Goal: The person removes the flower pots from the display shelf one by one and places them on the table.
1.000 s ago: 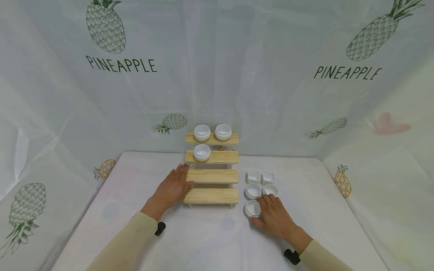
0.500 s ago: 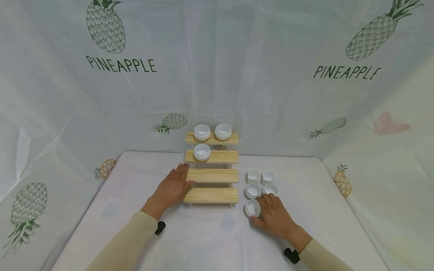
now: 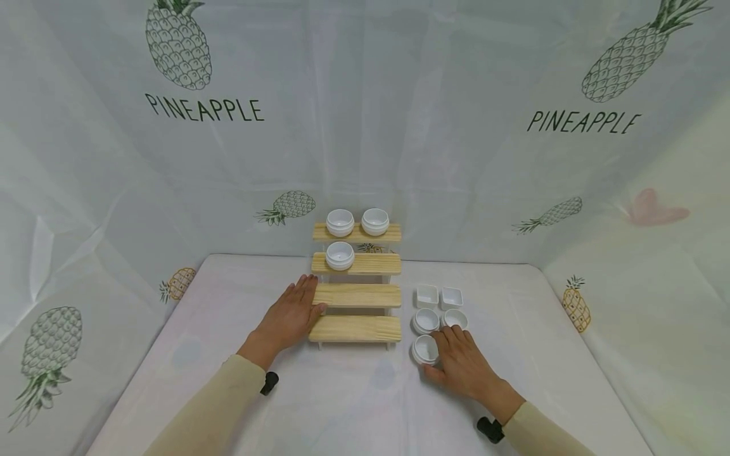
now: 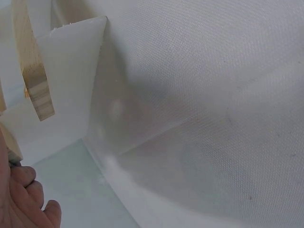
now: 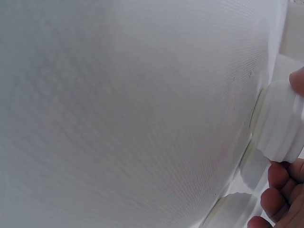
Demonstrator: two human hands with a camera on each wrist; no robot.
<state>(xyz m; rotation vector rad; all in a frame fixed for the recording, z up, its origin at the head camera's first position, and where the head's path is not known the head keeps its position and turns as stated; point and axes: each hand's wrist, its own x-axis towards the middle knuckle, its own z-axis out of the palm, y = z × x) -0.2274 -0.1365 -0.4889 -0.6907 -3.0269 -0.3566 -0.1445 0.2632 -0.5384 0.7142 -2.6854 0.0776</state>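
My left hand (image 3: 288, 316) lies at the left end of a stepped wooden rack (image 3: 357, 296), fingers straight, fingertips and thumb against a middle shelf's end. In the left wrist view some fingers (image 4: 33, 194) show just below a shelf end (image 4: 10, 145). My right hand (image 3: 462, 364) pinches the nearest round white bowl (image 3: 424, 351) on the table, thumb on its near side and fingers on its far side. The right wrist view shows that ridged bowl (image 5: 278, 123) between thumb (image 5: 298, 80) and fingers, close to the cloth; its right part is hidden by the hand in the head view.
Behind the held bowl stand two round bowls (image 3: 426, 321) and two square white dishes (image 3: 427, 296). Two bowls (image 3: 375, 222) sit on the top shelf and one bowl (image 3: 339, 256) on the second. A pineapple-print curtain (image 3: 365, 126) closes the table's back.
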